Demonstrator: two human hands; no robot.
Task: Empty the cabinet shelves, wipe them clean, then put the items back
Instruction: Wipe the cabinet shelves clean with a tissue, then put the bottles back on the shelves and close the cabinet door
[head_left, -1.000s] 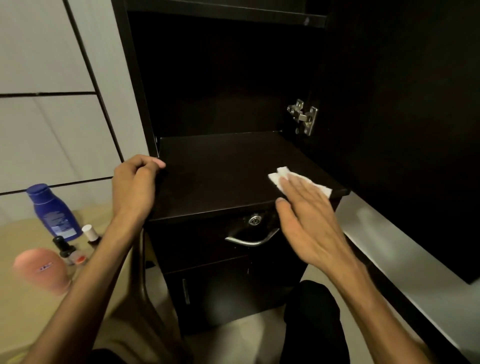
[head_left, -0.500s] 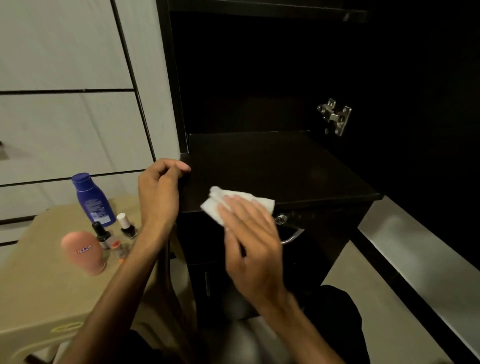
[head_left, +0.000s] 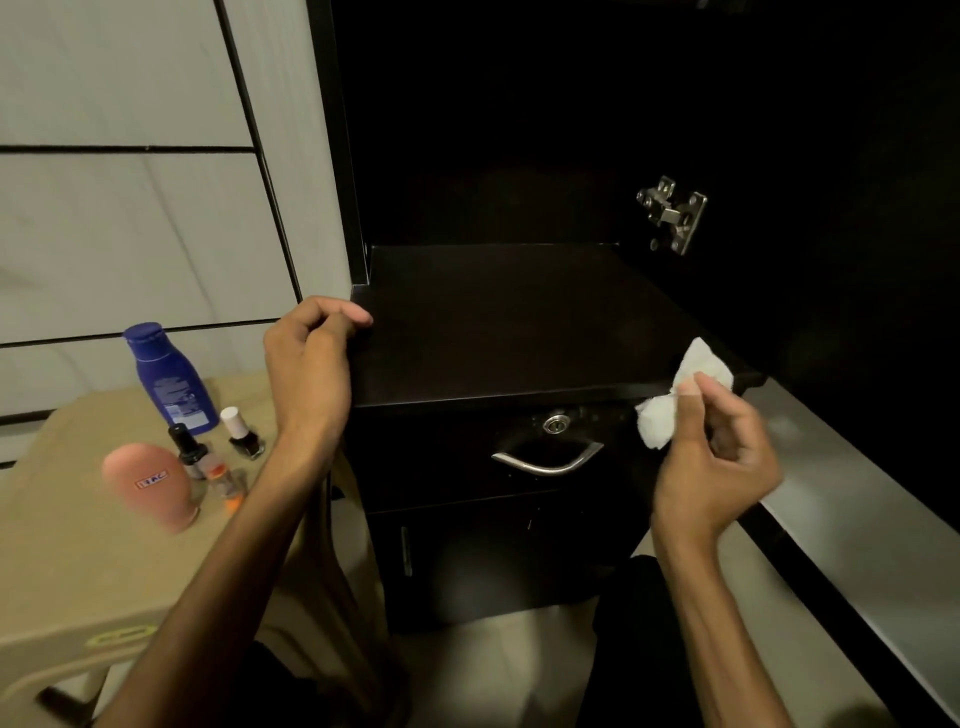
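The dark cabinet shelf (head_left: 509, 322) lies bare in front of me. My left hand (head_left: 309, 364) rests with curled fingers on the shelf's front left corner and holds nothing I can see. My right hand (head_left: 714, 462) pinches a crumpled white tissue (head_left: 675, 395) just off the shelf's front right edge, lifted clear of the surface. On a beige stool (head_left: 67, 561) to the left stand a blue lotion bottle (head_left: 169, 382), a pink bottle (head_left: 148, 486), and small nail polish bottles (head_left: 241, 434).
Below the shelf is a drawer with a keyhole (head_left: 555, 425) and a chrome handle (head_left: 548, 462). A metal hinge (head_left: 672, 214) sits on the right inner wall. The open cabinet door (head_left: 841, 499) slants along the right. White panelled wall stands at left.
My right hand has swept the tissue from the shelf's front left to its front right edge and lifted it, now pinched instead of pressed flat. The left hand stayed on the corner.
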